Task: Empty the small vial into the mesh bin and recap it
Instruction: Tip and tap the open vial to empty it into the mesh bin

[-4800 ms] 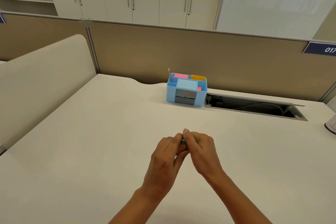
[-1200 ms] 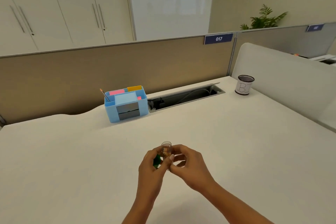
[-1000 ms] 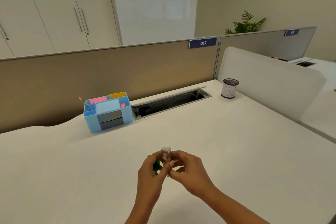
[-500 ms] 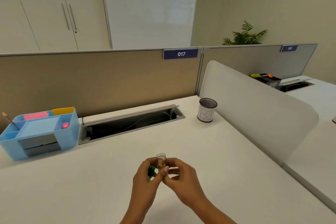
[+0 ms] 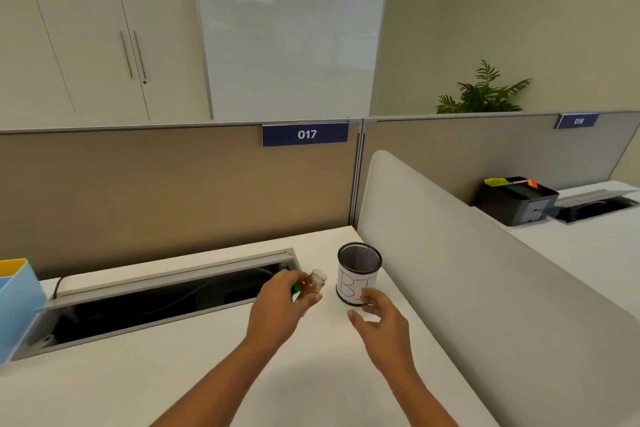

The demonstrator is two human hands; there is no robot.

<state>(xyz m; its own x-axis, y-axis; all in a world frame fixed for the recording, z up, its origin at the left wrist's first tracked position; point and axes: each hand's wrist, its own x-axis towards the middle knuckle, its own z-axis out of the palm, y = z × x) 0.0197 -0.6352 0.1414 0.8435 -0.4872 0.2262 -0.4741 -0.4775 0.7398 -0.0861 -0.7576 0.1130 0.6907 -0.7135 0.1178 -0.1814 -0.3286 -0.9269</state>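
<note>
My left hand [image 5: 278,305] grips a small clear vial [image 5: 314,283], open at the top and tilted toward the right, with a green cap [image 5: 295,288] tucked against the same fingers. Brownish contents show inside the vial. The mesh bin [image 5: 358,273], a black wire cup wrapped in white paper marked "B1", stands just right of the vial near the white divider. My right hand [image 5: 379,317] hovers in front of the bin, fingers spread, holding nothing and not touching the bin.
An open cable trough [image 5: 166,298] runs along the desk's back edge, left of my hands. A blue desk organiser [image 5: 17,302] sits at the far left. A curved white divider [image 5: 485,270] walls the desk's right side. The white desk [image 5: 138,385] stretches toward me.
The view has swung right and closer to the bin. My right hand has let go of the vial and opened. My left hand carried the vial and cap up beside the bin.
</note>
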